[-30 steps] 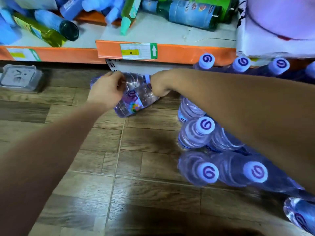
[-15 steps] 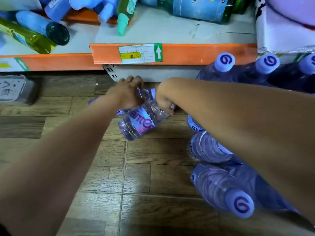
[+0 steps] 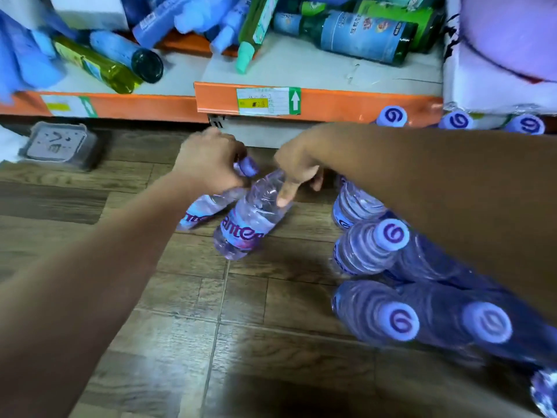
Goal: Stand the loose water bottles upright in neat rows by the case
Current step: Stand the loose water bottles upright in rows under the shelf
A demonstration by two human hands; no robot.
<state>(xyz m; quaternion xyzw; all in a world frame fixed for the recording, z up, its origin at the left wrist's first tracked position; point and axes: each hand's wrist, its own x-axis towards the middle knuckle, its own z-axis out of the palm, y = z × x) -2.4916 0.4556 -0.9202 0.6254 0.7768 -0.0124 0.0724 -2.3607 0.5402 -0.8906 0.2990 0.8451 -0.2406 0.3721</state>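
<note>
Two clear water bottles with purple labels stand tilted on the wooden floor below the shelf. My left hand (image 3: 211, 159) grips the neck of the left bottle (image 3: 200, 211), whose lilac cap pokes out past my fingers. My right hand (image 3: 297, 168) grips the top of the right bottle (image 3: 247, 224), thumb pressed down its shoulder; its cap is hidden under my palm. To the right, several upright bottles with lilac swirl caps (image 3: 391, 235) stand in rows, partly hidden behind my right forearm. The case is not clearly visible.
An orange-edged shelf (image 3: 331, 101) with a price label runs across the top, loaded with lying green and blue bottles (image 3: 361, 37). A grey plastic container (image 3: 60, 144) sits on the floor at left. A white wrapped pack (image 3: 488, 86) sits at upper right.
Both bottles have come down from a near-lying hold to rest bottoms on the floor, tilted toward upright. My hands have slid up to their necks. The camera has shifted.
</note>
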